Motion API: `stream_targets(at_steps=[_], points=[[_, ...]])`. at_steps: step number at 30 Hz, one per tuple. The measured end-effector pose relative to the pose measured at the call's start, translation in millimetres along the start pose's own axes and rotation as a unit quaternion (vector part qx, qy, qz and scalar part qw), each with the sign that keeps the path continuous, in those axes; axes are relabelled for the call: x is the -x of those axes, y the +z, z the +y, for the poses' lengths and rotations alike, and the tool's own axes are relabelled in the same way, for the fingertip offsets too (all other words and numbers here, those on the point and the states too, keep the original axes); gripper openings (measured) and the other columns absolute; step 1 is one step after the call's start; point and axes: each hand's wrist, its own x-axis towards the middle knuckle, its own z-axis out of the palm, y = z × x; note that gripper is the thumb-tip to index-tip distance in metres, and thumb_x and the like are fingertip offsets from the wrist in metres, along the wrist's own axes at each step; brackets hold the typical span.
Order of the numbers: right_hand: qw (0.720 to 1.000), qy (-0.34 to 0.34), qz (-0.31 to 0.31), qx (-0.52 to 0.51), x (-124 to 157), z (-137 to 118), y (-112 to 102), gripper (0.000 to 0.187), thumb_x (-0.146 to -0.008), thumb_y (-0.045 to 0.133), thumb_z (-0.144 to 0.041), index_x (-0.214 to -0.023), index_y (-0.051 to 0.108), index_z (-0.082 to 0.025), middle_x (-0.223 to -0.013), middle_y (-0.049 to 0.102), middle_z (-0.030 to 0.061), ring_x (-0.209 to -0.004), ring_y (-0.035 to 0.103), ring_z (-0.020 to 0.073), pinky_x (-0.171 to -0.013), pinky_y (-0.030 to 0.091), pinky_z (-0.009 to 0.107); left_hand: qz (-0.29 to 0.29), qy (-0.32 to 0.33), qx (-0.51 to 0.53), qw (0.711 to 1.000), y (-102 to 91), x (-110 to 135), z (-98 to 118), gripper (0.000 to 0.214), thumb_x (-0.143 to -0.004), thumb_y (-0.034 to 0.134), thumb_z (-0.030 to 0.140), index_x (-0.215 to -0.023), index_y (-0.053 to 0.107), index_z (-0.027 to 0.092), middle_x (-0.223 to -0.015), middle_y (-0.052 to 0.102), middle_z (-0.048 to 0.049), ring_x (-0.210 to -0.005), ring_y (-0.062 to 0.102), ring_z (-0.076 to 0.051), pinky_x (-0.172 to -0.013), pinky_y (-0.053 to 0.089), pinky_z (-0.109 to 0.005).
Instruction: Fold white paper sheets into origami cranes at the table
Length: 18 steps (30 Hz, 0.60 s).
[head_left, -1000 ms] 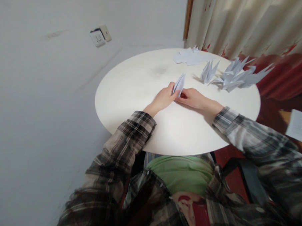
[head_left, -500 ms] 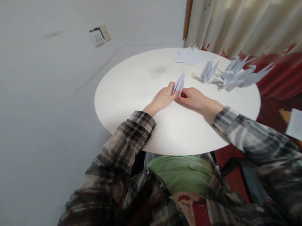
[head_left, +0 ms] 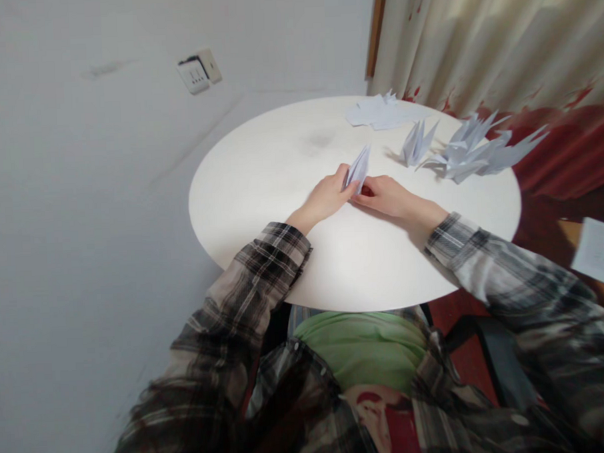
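Note:
A slim piece of folded white paper (head_left: pixel 359 167) points up and away from me above the middle of the round white table (head_left: pixel 260 181). My left hand (head_left: pixel 329 193) is closed on its left side, the thumb across the near part. From the right, my right hand (head_left: pixel 387 195) pinches the lower end of the same paper with curled fingers; its fingertips are partly hidden. Just beyond it stands an upright folded paper crane (head_left: pixel 416 145). Farther right, several white paper cranes (head_left: pixel 471 152) sit in a cluster with pointed wings and tails.
Flat white paper sheets (head_left: pixel 380 113) lie near the table's far edge. A wall with a socket (head_left: pixel 194 75) runs along the left. A curtain (head_left: pixel 474 45) hangs behind at right. A black chair armrest (head_left: pixel 498 358) and a printed sheet (head_left: pixel 601 252) are at lower right.

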Motion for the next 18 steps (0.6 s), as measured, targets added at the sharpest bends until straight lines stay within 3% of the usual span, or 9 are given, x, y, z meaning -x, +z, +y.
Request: stream_targets(at_steps=[18], points=[[1.000,-0.001,-0.005,0.011,0.5,0.0,-1.7,0.028,-0.087,0.049,-0.037,-0.093,0.063,-0.014,-0.079,0.066,0.0073,-0.067,0.055,0.0160,-0.063,0.034,0.028,-0.001,0.005,0.001,1.000,-1.3,0.7,1.5,0.026,-0.090,0.040,0.038,-0.106,0.046,0.019,-0.080,0.062,-0.0055,-0.071,0.057,-0.016,-0.068,0.043,-0.030]])
